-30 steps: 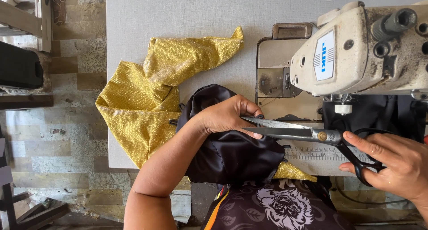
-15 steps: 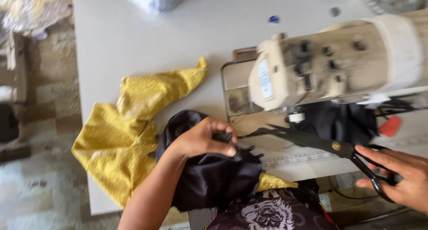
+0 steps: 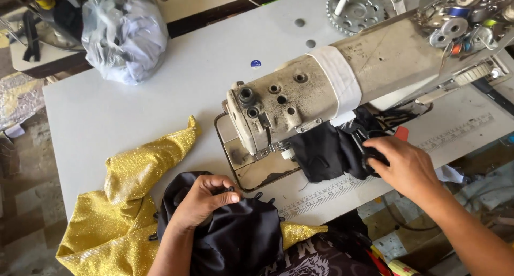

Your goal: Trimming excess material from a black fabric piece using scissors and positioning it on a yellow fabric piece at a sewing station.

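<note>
White counter (image 3: 134, 110) w/ sewing machine (image 3: 321, 94), bagged cloth (image 3: 124, 38); left hand (image 3: 201, 201) pinching black fabric (image 3: 241, 238), right hand (image 3: 401, 166) gripping scissors (image 3: 375, 153).

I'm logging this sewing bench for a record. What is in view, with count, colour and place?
Black cloth: one, black, table's near edge, under the left hand.
Gold cloth: one, glittery yellow, table's near left corner.
Dark cloth: one, black, under the machine's arm.
Sewing machine: one, worn cream, table's right half.
Bag: one, clear plastic, stuffed, far left.
Gear: one, grey metal, far edge.
Bobbins: several, mixed colours, on the machine's right end.
Table: one, pale grey.
Left hand: grips the black cloth.
Right hand: at the dark cloth; what it grips is hidden.
</note>
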